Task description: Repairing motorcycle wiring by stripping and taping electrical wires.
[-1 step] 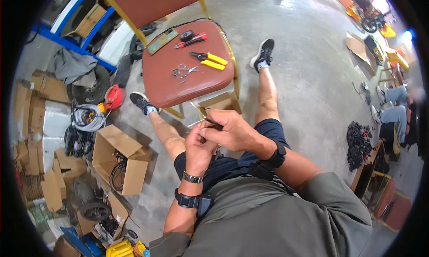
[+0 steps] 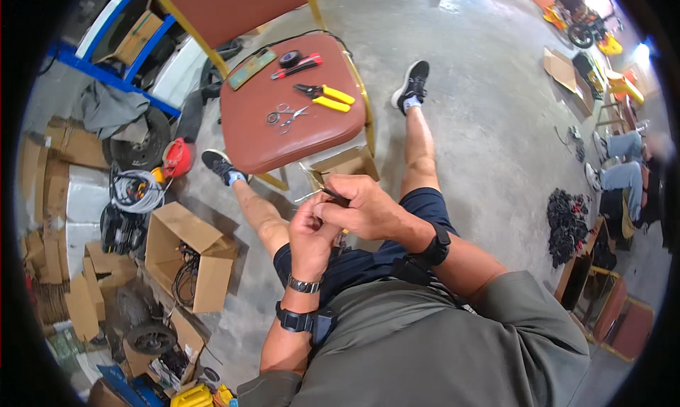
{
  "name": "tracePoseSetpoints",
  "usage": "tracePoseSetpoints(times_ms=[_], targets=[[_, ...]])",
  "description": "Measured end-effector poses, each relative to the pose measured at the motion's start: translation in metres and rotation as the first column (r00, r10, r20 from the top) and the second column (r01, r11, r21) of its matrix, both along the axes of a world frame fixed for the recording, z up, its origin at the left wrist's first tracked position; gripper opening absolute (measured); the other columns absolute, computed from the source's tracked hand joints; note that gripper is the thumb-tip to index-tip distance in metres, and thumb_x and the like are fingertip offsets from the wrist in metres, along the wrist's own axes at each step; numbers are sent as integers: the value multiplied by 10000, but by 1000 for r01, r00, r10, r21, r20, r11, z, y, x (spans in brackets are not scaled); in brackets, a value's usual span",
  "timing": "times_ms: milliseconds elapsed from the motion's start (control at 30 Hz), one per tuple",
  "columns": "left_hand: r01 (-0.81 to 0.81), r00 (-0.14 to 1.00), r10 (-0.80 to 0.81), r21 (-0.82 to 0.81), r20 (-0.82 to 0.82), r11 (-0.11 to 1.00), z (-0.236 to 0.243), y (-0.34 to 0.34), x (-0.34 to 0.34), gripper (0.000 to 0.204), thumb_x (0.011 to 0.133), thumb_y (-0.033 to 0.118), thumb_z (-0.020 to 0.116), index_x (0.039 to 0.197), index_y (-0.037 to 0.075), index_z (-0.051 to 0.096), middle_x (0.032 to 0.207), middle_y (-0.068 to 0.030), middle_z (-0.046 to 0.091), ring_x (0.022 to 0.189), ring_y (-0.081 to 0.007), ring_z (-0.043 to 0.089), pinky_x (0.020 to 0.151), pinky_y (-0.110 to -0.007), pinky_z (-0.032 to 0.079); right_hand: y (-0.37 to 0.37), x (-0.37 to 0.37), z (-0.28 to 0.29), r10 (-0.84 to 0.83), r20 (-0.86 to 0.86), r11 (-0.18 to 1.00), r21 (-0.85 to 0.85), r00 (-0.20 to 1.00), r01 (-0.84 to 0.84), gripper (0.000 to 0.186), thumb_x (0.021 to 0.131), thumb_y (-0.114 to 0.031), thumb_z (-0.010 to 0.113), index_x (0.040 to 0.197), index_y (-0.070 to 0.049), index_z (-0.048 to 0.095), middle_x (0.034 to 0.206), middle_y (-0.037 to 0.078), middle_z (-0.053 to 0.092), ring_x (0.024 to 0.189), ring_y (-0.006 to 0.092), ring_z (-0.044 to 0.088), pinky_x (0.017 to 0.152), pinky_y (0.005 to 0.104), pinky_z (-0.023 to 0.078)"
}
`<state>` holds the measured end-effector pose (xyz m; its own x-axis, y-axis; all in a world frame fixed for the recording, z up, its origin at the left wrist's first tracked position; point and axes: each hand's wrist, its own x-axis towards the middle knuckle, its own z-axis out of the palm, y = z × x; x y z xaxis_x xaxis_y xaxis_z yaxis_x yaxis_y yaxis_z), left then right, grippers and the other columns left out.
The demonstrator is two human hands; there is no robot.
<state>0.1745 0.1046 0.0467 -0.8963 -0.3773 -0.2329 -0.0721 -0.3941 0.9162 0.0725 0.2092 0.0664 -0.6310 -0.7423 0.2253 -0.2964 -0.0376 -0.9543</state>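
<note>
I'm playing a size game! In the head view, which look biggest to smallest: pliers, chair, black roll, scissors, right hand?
1. Chair
2. Right hand (it's closer)
3. Pliers
4. Scissors
5. Black roll

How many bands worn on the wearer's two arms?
3: metal-link band at the wrist of the left hand, black strap farther up that arm, second black strap behind the right hand. No others show.

Out from centre, the shirt (image 2: 425, 343) is dark grey-green and short-sleeved at five o'clock; navy shorts (image 2: 358, 260) sit toward six. At seven come a silvery link band (image 2: 304, 287) and a chunky black strap (image 2: 295, 320); at four, a second black wristband (image 2: 433, 245). White-soled black trainers (image 2: 415, 80) show at one and past nine, with seemingly pale socks (image 2: 412, 104).
</note>
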Motion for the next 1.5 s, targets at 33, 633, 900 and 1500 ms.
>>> tracePoseSetpoints(times_ms=[33,633,900,1500], targets=[[4,998,-5,-19,-61,1000,-10,-5,5,188,867,-16,620,1051,15,590,818,-9,602,607,-51,521,511,-182,406,1,-1,0,5,81,1000,-31,997,-2,123,816,-75,641,789,27,577,737,99,604,669,145,552,605,295,454],[-163,937,153,-5,-315,987,6,-10,10,143,927,117,607,1010,13,555,763,-134,621,569,-142,555,493,-227,444,24,-2,-6,137,493,990,-93,859,-104,379,1004,-316,384,1062,-19,611,745,2,548,683,76,485,621,232,419],[-182,929,150,-64,-338,981,13,-16,10,206,925,131,620,1083,0,601,731,-121,620,528,-105,504,467,-204,400,19,0,4,132,414,990,-92,901,-103,236,985,-188,517,1037,15,624,718,13,570,631,55,537,552,207,450],[-222,942,181,-121,-281,968,29,-19,2,162,915,102,631,1024,-16,605,775,-104,642,582,-113,576,481,-207,455,12,-6,18,131,442,991,-94,887,-100,172,946,-130,578,1047,7,601,793,29,623,614,66,587,530,211,487]])
